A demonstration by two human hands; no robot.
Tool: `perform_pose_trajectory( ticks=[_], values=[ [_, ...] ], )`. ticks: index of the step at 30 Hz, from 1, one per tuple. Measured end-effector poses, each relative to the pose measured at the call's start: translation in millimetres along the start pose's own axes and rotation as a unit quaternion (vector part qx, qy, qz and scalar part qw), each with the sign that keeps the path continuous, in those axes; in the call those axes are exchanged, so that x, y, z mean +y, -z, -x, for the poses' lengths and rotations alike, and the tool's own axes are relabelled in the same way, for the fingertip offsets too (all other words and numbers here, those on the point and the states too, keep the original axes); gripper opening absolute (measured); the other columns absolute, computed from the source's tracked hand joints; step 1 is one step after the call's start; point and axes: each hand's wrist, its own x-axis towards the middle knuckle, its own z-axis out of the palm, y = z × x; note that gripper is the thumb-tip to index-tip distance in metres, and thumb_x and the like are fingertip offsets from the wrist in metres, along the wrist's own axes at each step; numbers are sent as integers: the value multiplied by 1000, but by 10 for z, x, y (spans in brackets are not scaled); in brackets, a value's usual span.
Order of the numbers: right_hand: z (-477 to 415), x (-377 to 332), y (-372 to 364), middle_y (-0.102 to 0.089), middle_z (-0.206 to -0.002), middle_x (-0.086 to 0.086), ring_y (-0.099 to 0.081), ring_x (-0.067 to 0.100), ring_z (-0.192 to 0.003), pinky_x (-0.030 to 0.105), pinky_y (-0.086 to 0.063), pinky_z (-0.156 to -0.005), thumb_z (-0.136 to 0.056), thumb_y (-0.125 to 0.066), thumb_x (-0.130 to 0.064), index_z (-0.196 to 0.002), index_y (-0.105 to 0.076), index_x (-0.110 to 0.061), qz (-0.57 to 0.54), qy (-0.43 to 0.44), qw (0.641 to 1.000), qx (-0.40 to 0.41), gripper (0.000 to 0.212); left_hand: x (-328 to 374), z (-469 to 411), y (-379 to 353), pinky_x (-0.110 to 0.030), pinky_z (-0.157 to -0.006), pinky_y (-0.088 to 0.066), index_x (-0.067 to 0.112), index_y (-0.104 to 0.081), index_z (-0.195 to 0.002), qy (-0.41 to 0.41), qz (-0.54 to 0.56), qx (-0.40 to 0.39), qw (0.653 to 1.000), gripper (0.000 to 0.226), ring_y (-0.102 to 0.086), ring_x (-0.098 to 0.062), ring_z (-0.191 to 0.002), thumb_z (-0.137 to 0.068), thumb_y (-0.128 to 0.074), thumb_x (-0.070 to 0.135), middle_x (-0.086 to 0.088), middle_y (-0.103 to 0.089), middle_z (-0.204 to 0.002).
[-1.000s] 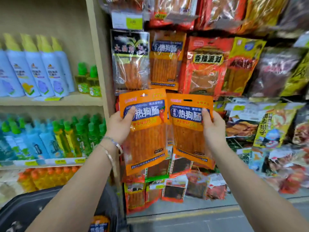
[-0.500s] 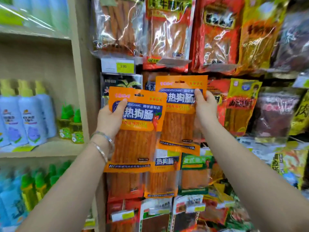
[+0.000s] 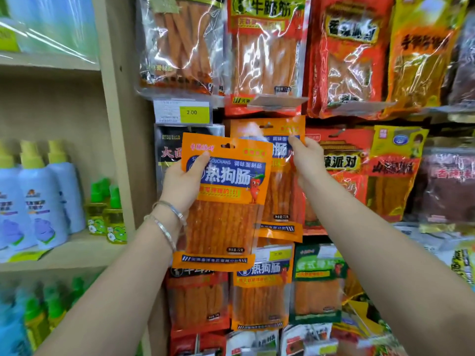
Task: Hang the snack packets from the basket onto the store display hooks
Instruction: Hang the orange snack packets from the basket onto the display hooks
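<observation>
Spray bottles (image 3: 43,201) are being displayed on the wooden shelf (image 3: 77,250) at the far left, with small green-capped bottles (image 3: 108,209) just beside them. Right of the shelf's upright, a yellow price label (image 3: 183,112) is being shown above a black packet (image 3: 167,150). Next along, an orange snack packet (image 3: 223,214) is being held upright in front of the display by the left hand (image 3: 180,186). Its left edge is being pinched between the thumb, laid across the blue label, and fingers hidden behind. Two bracelets (image 3: 167,222) are being worn on that wrist. Behind it and slightly higher, a second orange packet (image 3: 279,199) is being held against the hanging rows, its top lying just under the row above. Its right edge is being gripped by the right hand (image 3: 308,163), thumb on its front. Whether its hang hole is on a hook cannot be told. Further right, red and yellow packets (image 3: 344,163) are being displayed in rows.
</observation>
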Motion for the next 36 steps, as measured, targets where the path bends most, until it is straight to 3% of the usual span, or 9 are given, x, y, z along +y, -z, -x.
perform_pose_trajectory(
  ticks=[5, 10, 18, 24, 25, 26, 29, 33, 36],
  values=[
    [-152, 75, -70, -53, -79, 10, -47, 20, -69, 29, -35, -61, -94, -47, -20, -85, -58, -9, 142, 60, 988, 4, 18, 10, -32, -39, -45, -77, -57, 21, -63, -76, 0, -3, -4, 1000, 26, -71, -21, -76, -86, -61, 45, -1, -74, -81],
    [-252, 111, -5, -53, -89, 13, -46, 25, -77, 33, -32, -61, -94, -49, -27, -78, -58, -8, 415, 149, 898, 16, 27, 29, -47, -70, -51, -79, -54, 21, -59, -73, -10, -14, 4, 1000, 28, -68, -31, -82, -86, -60, 46, -11, -72, -86],
    [-87, 260, 49, -44, -90, -1, -53, 25, -86, 38, -47, -75, -84, -64, -18, -101, -38, -19, 141, 131, 980, 42, 31, 5, -68, -198, -45, -80, -56, 24, -64, -82, 19, 14, 0, 1000, 22, -70, -22, -81, -84, -63, 45, 0, -74, -84],
    [179, 237, 15, -65, -97, 1, -63, 12, -92, 34, -48, -81, -88, -51, -57, -100, -61, -15, 33, 42, 993, -103, 46, -8, -28, -378, -48, -89, -51, 19, -66, -91, 28, 6, -29, 999, 30, -68, -22, -89, -84, -62, 48, -1, -73, -92],
    [202, 251, 16, -60, -110, 2, -57, 12, -106, 29, -17, -95, -86, -53, -58, -108, -61, -14, 50, 45, 992, -106, 50, -1, -24, -406, -48, -90, -51, 20, -65, -92, 29, 10, -39, 999, 29, -68, -21, -90, -84, -62, 48, 0, -73, -93],
    [214, 263, 22, -63, -109, -6, -58, 7, -107, 21, -37, -77, -85, -55, -58, -109, -59, -17, 64, 50, 991, -104, 48, 0, -24, -434, -48, -90, -51, 23, -65, -92, 24, 11, -46, 999, 24, -67, -21, -92, -84, -62, 46, 1, -72, -95],
    [210, 232, 68, -63, -113, -7, -59, 3, -106, 30, -47, -93, -85, -58, -54, -110, -57, -12, 72, 71, 991, -84, 49, 19, -29, -493, -39, -85, -51, 32, -59, -92, -50, -45, -41, 997, 5, -65, -16, -93, -88, -61, 30, 7, -68, -98],
    [193, 106, 142, -68, -104, 8, -62, 18, -98, 29, -45, -82, -90, -58, -43, -101, -65, -10, 88, 145, 982, -79, 36, 110, -55, -531, -19, -70, -53, 32, -37, -138, -163, -107, -56, 979, 59, -60, 2, -91, -87, -55, 7, 17, -53, -121],
    [141, 7, 166, -69, -98, 8, -64, 23, -94, 37, -48, -83, -91, -57, -42, -98, -66, -10, 78, 156, 983, -60, 33, 232, -94, -592, -22, -101, -39, 26, -18, -148, -244, -188, -77, 948, 74, -38, -5, -130, -86, -53, 5, 6, -36, -146]
  ],
)
